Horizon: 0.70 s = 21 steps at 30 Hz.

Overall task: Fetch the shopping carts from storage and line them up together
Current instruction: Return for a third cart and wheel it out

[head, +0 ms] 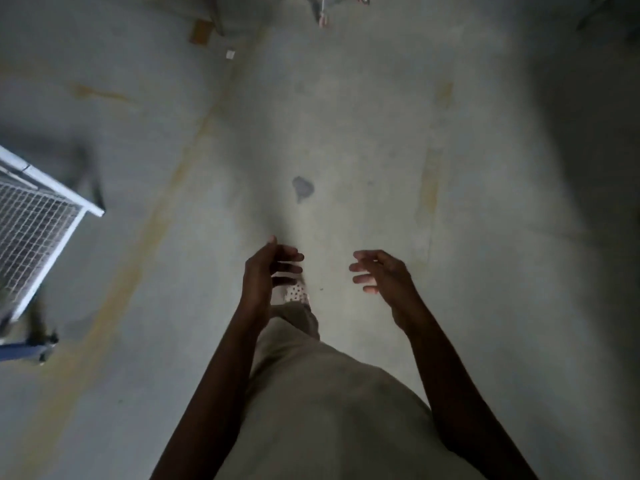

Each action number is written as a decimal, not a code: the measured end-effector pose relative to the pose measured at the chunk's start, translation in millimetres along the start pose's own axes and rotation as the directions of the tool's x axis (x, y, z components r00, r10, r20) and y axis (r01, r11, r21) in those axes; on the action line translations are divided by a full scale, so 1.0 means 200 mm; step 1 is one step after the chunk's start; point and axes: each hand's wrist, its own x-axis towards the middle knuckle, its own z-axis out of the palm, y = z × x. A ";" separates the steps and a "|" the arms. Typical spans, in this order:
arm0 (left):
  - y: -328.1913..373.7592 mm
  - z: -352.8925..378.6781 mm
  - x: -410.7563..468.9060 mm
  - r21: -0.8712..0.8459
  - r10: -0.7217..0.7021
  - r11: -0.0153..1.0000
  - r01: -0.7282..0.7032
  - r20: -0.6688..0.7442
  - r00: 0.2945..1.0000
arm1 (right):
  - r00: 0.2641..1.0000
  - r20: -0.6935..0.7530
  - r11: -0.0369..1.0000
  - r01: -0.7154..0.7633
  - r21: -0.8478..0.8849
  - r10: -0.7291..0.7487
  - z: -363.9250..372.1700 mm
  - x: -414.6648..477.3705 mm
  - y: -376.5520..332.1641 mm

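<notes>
Both hands are held out ahead of the body over the floor (381,133), and neither carries anything: the left hand (266,268) and the right hand (384,275) each have the grip apart, fingers loosely spread. The nearest shopping cart (320,10) shows only as wheels and lower frame at the far top edge of the view, well apart from the hands, so the fetch step is judged not yet begun for this cart. Hazards from here: a wire-mesh trolley (38,220) stands close on the person's left, and its caster (46,344) projects at floor level; drifting left could catch a foot on it. A cardboard scrap (201,32) and a small white scrap (230,54) lie near the cart and could jam a wheel or cause a slip. The light is dim and the cart handle is out of view, so a reach made too early may miss it. A dark stain (303,188) lies ahead of the shoe (294,293); whether it is wet cannot be told.
</notes>
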 end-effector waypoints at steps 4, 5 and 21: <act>0.50 0.16 0.67 0.043 0.002 0.999 -0.006 0.091 0.996 | 0.999 -0.045 1.000 0.025 -0.005 -0.026 -0.03 0.42 -0.49; 0.63 0.22 0.80 0.068 0.011 0.997 -0.019 0.121 0.993 | 0.995 -0.077 0.998 0.060 -0.003 -0.060 -0.06 0.50 -0.62; 1.65 1.19 2.92 0.113 -0.049 0.993 0.028 0.186 0.981 | 0.973 -0.220 0.988 -0.035 0.150 0.068 -0.64 2.67 -1.83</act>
